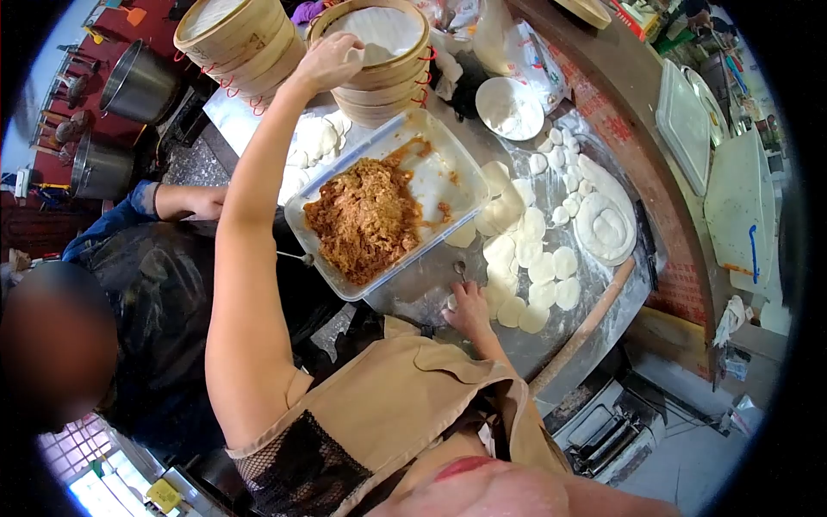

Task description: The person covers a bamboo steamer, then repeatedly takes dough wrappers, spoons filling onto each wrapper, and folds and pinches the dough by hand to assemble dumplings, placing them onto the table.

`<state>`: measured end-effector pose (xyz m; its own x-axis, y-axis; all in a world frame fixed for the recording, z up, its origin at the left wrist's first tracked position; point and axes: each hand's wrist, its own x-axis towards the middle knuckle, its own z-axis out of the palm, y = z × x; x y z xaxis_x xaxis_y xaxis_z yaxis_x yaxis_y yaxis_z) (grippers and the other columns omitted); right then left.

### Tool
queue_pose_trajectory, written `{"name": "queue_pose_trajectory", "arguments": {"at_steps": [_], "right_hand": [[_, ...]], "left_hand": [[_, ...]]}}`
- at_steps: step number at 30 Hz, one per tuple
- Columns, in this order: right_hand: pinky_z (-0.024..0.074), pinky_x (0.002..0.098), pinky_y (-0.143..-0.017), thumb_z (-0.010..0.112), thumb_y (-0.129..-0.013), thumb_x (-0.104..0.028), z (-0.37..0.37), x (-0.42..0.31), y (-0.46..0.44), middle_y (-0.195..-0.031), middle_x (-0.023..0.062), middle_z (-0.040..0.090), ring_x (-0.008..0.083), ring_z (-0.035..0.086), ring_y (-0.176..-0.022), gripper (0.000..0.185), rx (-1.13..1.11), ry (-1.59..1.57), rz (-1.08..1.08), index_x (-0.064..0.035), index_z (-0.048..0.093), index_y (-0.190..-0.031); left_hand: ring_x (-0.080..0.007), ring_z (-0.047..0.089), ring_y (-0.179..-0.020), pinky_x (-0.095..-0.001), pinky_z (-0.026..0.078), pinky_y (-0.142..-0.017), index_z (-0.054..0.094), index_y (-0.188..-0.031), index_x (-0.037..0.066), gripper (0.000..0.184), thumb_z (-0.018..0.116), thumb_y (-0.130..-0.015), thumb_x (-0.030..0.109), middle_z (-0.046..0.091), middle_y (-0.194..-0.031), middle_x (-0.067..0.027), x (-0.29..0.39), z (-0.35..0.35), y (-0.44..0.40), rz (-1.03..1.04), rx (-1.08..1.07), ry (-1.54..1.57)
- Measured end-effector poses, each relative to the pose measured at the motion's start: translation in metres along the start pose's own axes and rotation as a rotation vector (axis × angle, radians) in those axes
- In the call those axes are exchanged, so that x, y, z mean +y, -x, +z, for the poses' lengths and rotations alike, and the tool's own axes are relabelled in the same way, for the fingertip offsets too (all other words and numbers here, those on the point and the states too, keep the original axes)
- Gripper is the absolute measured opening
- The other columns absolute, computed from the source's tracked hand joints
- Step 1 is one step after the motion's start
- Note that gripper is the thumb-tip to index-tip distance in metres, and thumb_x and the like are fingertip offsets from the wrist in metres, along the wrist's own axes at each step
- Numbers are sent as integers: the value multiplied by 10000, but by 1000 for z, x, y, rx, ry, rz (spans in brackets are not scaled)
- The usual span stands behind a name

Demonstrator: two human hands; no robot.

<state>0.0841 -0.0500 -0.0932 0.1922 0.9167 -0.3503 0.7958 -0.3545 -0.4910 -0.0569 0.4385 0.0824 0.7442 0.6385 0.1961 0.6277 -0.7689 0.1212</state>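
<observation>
My left hand (pixel 332 62) reaches over the rim of a round bamboo steamer (pixel 379 76) lined with white cloth. Its fingers are bent and pressed together inside; what they hold, if anything, is hidden. Low over the metal worktop (pixel 413 302), my right hand (pixel 469 310) is closed around a small metal spoon (pixel 459 270). A bit of something pale shows by its thumb. Several flat dough wrappers (pixel 541 269) lie just right of it, some overlapping. Between my arms stands a clear plastic tub (pixel 465 185) with a mound of brown minced filling (pixel 366 220).
A second steamer stack (pixel 245 47) stands at the back left. Flour fills a white bowl (pixel 510 109). A coiled dough rope (pixel 606 227), small dough pieces (pixel 560 159) and a rolling pin (pixel 586 323) lie to the right. A co-worker's hand (pixel 205 202) is beside my left arm.
</observation>
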Motion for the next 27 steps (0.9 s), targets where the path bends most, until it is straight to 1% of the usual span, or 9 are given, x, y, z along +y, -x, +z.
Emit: {"name": "queue_pose_trajectory", "arguments": {"at_steps": [2,3,7,9,13,15,16,19,27], "right_hand": [[450,443,-843,741,-633,-199,9,6,3,-1091,149,526,356,511,-1010,519,18,70,-60,-95,560,-1109],[451,437,-840,728,-630,-165,14,10,4,-1084,147,529,353,513,-1010,495,34,142,-117,-87,564,-1091],[460,423,-815,705,-629,-119,29,23,7,-1043,147,544,352,528,-975,443,149,180,-237,-65,571,-1048],[477,439,-783,667,-657,-80,11,15,7,-1023,171,523,361,547,-929,387,139,-262,-114,-59,573,-1031],[481,390,-786,687,-677,-129,-86,-45,-25,-1012,142,522,295,563,-923,399,207,-361,-165,-55,572,-1053],[479,373,-785,697,-694,-174,-150,-83,-79,-1002,116,527,262,568,-924,380,345,-168,-318,-53,581,-1035],[474,386,-800,693,-689,-185,-198,-127,-103,-1018,132,531,292,567,-933,388,233,-276,-189,-48,583,-1035],[464,415,-833,660,-661,-237,-250,-162,-234,-991,188,570,342,548,-953,384,541,-51,-659,-36,616,-985],[509,369,-813,709,-633,-255,-265,-250,-381,-945,176,667,301,643,-894,351,242,316,-478,-43,667,-910]], "left_hand": [[-271,380,-1286,-459,261,-1076,520,-1208,74,400,410,-903,308,463,-1322,-165,1,16,-8,-100,17,226],[-280,389,-1284,-451,282,-1064,505,-1259,86,475,331,-952,405,445,-1360,-155,9,11,-8,-121,-108,58],[-302,420,-1254,-436,312,-1041,533,-1237,89,525,320,-948,471,483,-1320,-167,25,14,1,-148,97,24],[-310,498,-1150,-404,368,-980,563,-1177,47,435,390,-953,378,545,-1222,-178,41,4,13,-264,581,392],[-241,546,-971,-333,401,-911,546,-1082,-41,313,418,-966,220,589,-1030,-136,140,-7,69,-350,1334,946],[-226,504,-996,-337,391,-890,524,-1024,-22,217,395,-947,134,555,-1032,-131,193,25,110,-410,1286,929],[-218,508,-978,-355,379,-888,537,-1012,11,171,451,-902,109,558,-1026,-127,207,43,126,-218,1278,845],[-249,527,-975,-396,357,-911,559,-1009,63,217,585,-799,112,565,-1012,-106,234,66,194,-211,762,586],[-266,527,-1033,-407,366,-918,589,-1002,120,289,647,-722,78,564,-1070,-70,235,91,246,-302,485,357]]}}
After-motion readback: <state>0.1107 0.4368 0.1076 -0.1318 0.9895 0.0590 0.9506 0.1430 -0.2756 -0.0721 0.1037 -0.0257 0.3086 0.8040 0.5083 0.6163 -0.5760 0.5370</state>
